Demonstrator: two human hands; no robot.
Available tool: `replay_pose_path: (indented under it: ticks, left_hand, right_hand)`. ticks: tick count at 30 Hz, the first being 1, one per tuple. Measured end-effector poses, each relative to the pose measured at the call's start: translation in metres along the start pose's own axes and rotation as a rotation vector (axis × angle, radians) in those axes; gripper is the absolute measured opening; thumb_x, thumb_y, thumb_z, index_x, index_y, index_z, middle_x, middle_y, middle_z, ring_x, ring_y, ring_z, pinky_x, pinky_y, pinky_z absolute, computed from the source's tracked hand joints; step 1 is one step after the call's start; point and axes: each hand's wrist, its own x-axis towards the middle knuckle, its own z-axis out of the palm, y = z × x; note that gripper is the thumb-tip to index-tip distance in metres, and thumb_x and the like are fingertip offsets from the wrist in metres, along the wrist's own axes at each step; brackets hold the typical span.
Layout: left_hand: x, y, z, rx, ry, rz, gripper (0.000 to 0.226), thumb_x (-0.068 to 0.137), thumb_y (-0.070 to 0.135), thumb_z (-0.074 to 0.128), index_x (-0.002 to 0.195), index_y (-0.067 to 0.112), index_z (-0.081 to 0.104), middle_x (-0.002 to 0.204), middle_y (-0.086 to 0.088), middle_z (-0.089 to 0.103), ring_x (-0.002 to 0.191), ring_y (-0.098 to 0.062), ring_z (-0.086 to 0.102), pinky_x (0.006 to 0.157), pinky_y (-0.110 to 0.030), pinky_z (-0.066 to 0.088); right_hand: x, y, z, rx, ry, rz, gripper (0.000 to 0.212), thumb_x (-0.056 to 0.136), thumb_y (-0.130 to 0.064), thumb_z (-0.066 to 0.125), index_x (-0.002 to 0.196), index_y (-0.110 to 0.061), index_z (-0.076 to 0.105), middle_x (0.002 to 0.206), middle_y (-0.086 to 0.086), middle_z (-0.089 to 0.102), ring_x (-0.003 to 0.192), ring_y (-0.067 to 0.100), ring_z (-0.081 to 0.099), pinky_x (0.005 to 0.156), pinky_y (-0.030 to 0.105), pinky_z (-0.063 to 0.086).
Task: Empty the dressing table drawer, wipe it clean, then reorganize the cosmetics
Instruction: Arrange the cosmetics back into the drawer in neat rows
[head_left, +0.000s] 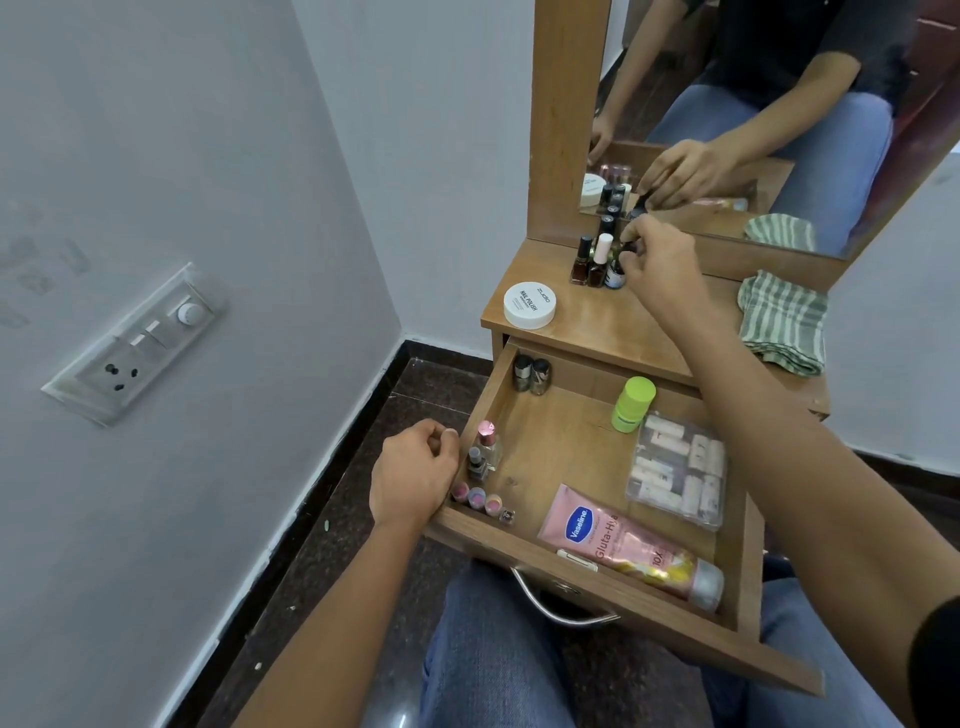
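Observation:
The wooden drawer (566, 436) stands pulled open over my lap. Inside lie a pink Vaseline tube (623, 545), a clear case of small tubes (678, 470), a green-capped bottle (631, 404), two dark nail polish bottles (531, 373) at the back left and several small bottles (483, 467) along the left wall. My left hand (415, 473) rests on the drawer's left edge, fingers curled, holding nothing. My right hand (657, 260) pinches the cap of a dark bottle (615, 273) in a cluster of nail polish bottles (592, 260) on the tabletop.
A white round jar (530, 305) sits on the tabletop (613, 327) at the left. A green striped cloth (784, 322) lies folded at the right. The mirror (727, 104) rises behind. A wall with a switch panel (137, 343) stands close on the left.

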Motion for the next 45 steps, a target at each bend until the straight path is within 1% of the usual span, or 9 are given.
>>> replay_pose_path:
  ticks: [4,11,19,25,31,35,38,42,45]
  left_hand:
    - [0.0,0.001,-0.001,0.0,0.002,-0.004,0.021,0.094,0.033,0.052,0.08,0.023,0.064,0.064,0.008,0.062,0.062,-0.006,0.059,0.056,-0.025,0.042]
    - [0.001,-0.001,0.001,0.013,-0.003,0.004,0.022,0.095,0.034,0.051,0.082,0.023,0.064,0.064,0.008,0.063,0.06,-0.006,0.06,0.055,-0.024,0.043]
    - [0.002,0.0,0.001,0.015,-0.002,-0.002,0.021,0.095,0.035,0.051,0.083,0.024,0.065,0.067,0.008,0.064,0.063,-0.007,0.06,0.057,-0.025,0.045]
    - [0.002,-0.001,0.001,0.008,-0.004,-0.004,0.022,0.095,0.035,0.051,0.083,0.023,0.065,0.067,0.007,0.064,0.065,-0.008,0.061,0.062,-0.029,0.05]
    - [0.001,0.0,0.001,0.003,0.0,-0.015,0.022,0.094,0.035,0.051,0.082,0.023,0.066,0.068,0.008,0.064,0.065,-0.009,0.06,0.062,-0.029,0.048]
    - [0.001,0.0,0.001,0.005,-0.002,-0.012,0.022,0.094,0.035,0.051,0.082,0.023,0.066,0.069,0.007,0.064,0.066,-0.009,0.061,0.063,-0.03,0.051]
    - [0.002,0.0,0.001,0.005,-0.005,-0.01,0.023,0.094,0.035,0.051,0.083,0.022,0.066,0.069,0.007,0.064,0.066,-0.008,0.061,0.062,-0.029,0.05]
    - [0.002,0.0,0.001,0.005,-0.007,-0.005,0.022,0.095,0.035,0.051,0.085,0.022,0.066,0.069,0.007,0.064,0.066,-0.008,0.061,0.063,-0.029,0.05]
    - [0.002,0.0,0.001,0.008,-0.007,-0.003,0.022,0.095,0.035,0.051,0.084,0.022,0.066,0.069,0.007,0.064,0.066,-0.008,0.061,0.061,-0.028,0.049]
  right_hand:
    - [0.005,0.002,-0.005,-0.055,0.042,0.056,0.016,0.083,-0.002,0.052,0.096,-0.008,0.06,0.093,0.015,0.061,0.083,0.031,0.058,0.07,0.038,0.05]
    - [0.014,0.011,-0.016,-0.153,0.063,0.167,0.019,0.087,0.001,0.047,0.101,-0.005,0.059,0.104,0.02,0.059,0.095,0.037,0.056,0.073,0.037,0.044]
    - [0.018,0.014,-0.02,-0.239,0.037,0.116,0.026,0.086,0.003,0.049,0.107,-0.005,0.06,0.108,0.021,0.055,0.1,0.038,0.053,0.076,0.044,0.047]
    - [0.024,0.005,-0.02,-0.319,0.01,-0.033,0.038,0.086,-0.012,0.064,0.123,-0.009,0.059,0.119,0.016,0.056,0.114,0.037,0.041,0.091,0.045,0.04]
    - [0.034,-0.006,-0.017,-0.465,-0.099,-0.052,0.027,0.085,-0.018,0.065,0.111,-0.008,0.062,0.111,0.018,0.063,0.111,0.038,0.04,0.091,0.043,0.036]
    - [0.034,-0.01,-0.019,-0.371,-0.171,0.031,0.023,0.086,-0.015,0.063,0.108,-0.009,0.057,0.115,0.023,0.051,0.113,0.038,0.038,0.094,0.042,0.036]
    - [0.034,-0.009,-0.024,-0.338,-0.211,0.035,0.021,0.083,-0.02,0.064,0.102,-0.014,0.055,0.11,0.022,0.054,0.107,0.038,0.042,0.086,0.04,0.038]
    - [0.021,-0.024,-0.043,-0.266,-0.074,-0.027,0.021,0.084,-0.015,0.059,0.103,-0.007,0.056,0.095,0.018,0.063,0.104,0.036,0.045,0.08,0.043,0.043]
    - [-0.004,-0.045,-0.057,-0.017,-0.02,-0.03,0.023,0.079,-0.014,0.064,0.101,-0.01,0.059,0.089,0.01,0.066,0.087,0.027,0.059,0.075,0.038,0.05]
